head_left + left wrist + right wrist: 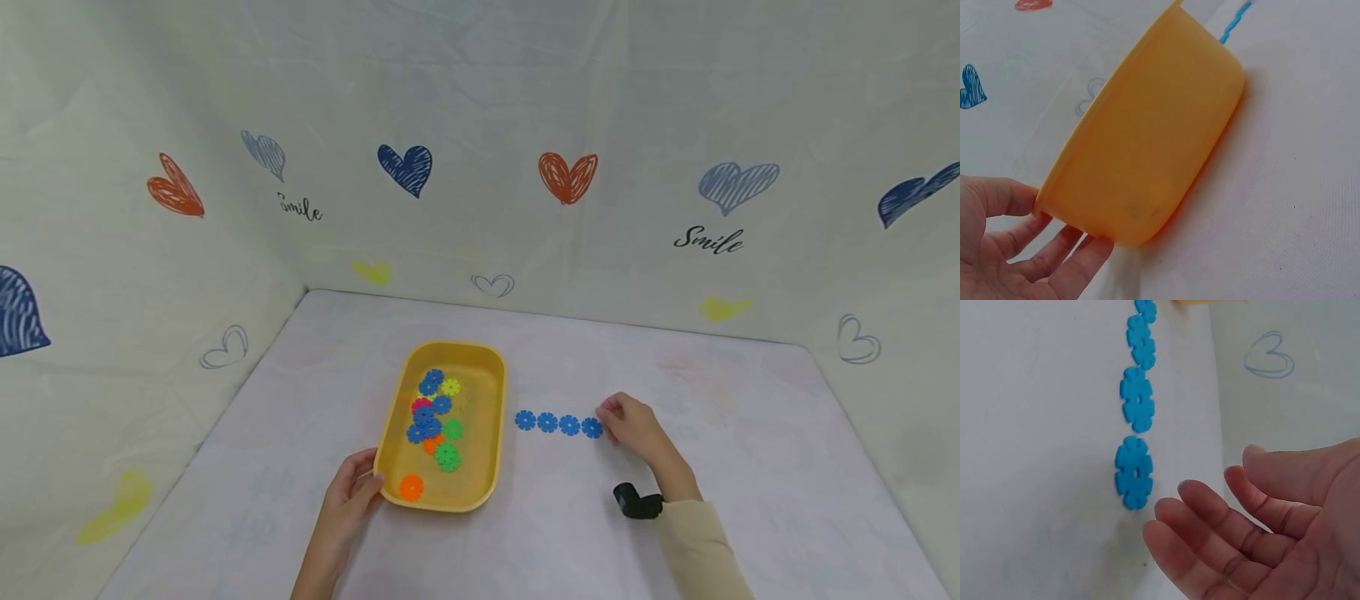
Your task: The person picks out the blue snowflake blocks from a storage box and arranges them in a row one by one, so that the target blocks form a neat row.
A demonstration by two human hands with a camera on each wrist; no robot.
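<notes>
At its near left corner, a yellow plastic tray (489, 492) is held by my left hand (349, 492). In the left wrist view the thumb (1013, 197) lies at the tray's rim and the other fingers reach under its outer side. Several blue snowflake discs (569, 425) lie flat in a row right of the tray. By the row's right end is my right hand (633, 425). The right wrist view shows its fingers loosely bent, holding nothing, just beside the nearest blue disc (1134, 473). From that view I cannot tell whether they touch it.
Inside the tray lie loose discs in blue, green, yellow, red and orange, among them an orange disc (411, 487) at the near end. A black wrist device (637, 502) sits at the right sleeve (701, 546). White cloth walls with printed hearts (567, 177) surround the table (570, 542).
</notes>
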